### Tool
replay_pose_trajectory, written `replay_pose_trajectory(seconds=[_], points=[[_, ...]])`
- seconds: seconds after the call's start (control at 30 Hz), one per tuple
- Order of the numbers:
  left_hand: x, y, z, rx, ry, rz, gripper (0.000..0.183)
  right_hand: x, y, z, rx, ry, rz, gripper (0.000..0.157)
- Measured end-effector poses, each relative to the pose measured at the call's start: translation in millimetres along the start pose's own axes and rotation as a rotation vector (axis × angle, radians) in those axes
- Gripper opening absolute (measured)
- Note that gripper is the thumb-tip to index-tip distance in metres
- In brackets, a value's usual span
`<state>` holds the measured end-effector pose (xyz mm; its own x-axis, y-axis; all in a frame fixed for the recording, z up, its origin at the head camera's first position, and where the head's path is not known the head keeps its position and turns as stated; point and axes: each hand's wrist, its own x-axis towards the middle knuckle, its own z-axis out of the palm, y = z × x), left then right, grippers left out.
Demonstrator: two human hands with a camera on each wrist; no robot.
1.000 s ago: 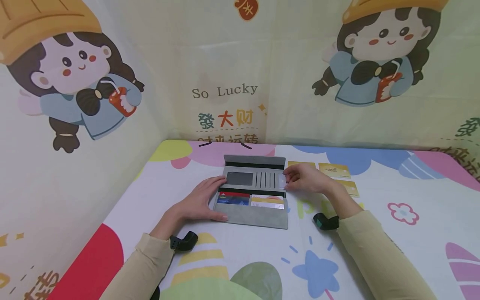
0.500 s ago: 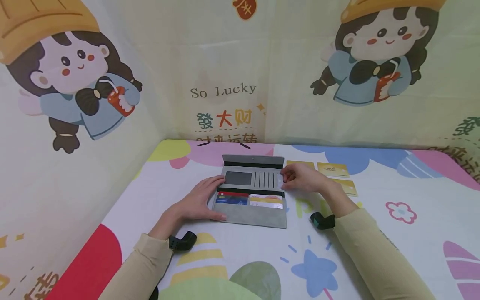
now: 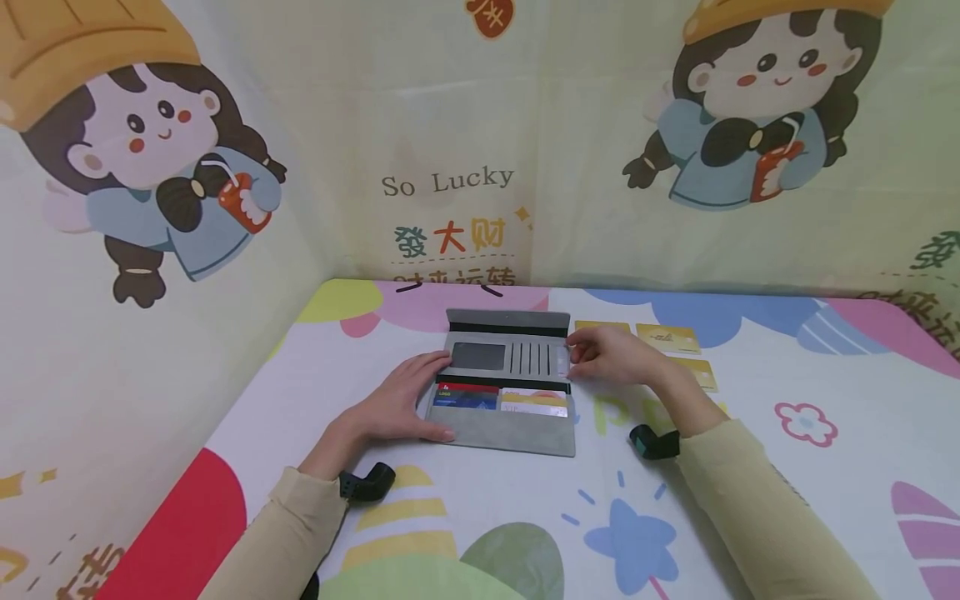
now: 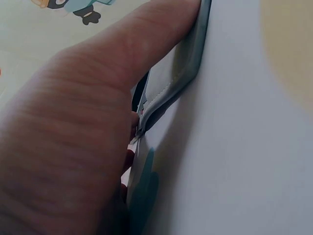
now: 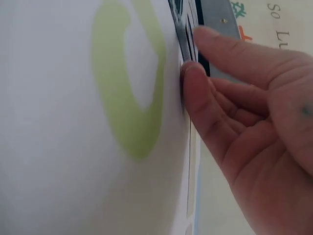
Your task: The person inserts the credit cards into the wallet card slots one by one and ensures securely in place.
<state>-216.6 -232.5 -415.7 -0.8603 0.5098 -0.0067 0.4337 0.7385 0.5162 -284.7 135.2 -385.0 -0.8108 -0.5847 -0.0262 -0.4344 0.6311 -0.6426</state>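
Note:
A grey wallet (image 3: 502, 437) lies unfolded on the table, with a dark window pocket (image 3: 478, 357) and a row of narrow slots (image 3: 530, 360) in its middle panel. A blue-and-red card (image 3: 465, 398) and a white-and-gold card (image 3: 535, 403) sit in the near panel. My left hand (image 3: 393, 400) rests along the wallet's left side, thumb (image 4: 161, 29) straight on its near corner. At the slots' right end, my right hand (image 3: 615, 357) pinches a pale card (image 3: 562, 361) between thumb and curled fingers. In the right wrist view, the fingertips largely hide that card.
Several gold cards lie on the table right of the wallet, including one at the back (image 3: 667, 338) and one nearer (image 3: 701, 375), partly behind my right wrist. A printed cloth wall (image 3: 585, 242) rises behind the table's far edge.
Both hands keep their places on the wallet. My right fingers shift only slightly at its right edge, and the pale card still shows there. The camera view sways a little.

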Motion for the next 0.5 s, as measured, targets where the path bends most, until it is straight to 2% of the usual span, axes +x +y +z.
replay_pose_trajectory(seconds=[0.13,0.5], points=[[0.6,0.4,0.2,0.004,-0.004,-0.002,0.112,-7.1,3.4,-4.8,0.047,0.013,-0.024,0.048],[-0.9,1.4,-0.2,-0.001,0.000,0.006,0.111,-26.6,8.3,-19.0,0.157,0.068,-0.020,0.054]])
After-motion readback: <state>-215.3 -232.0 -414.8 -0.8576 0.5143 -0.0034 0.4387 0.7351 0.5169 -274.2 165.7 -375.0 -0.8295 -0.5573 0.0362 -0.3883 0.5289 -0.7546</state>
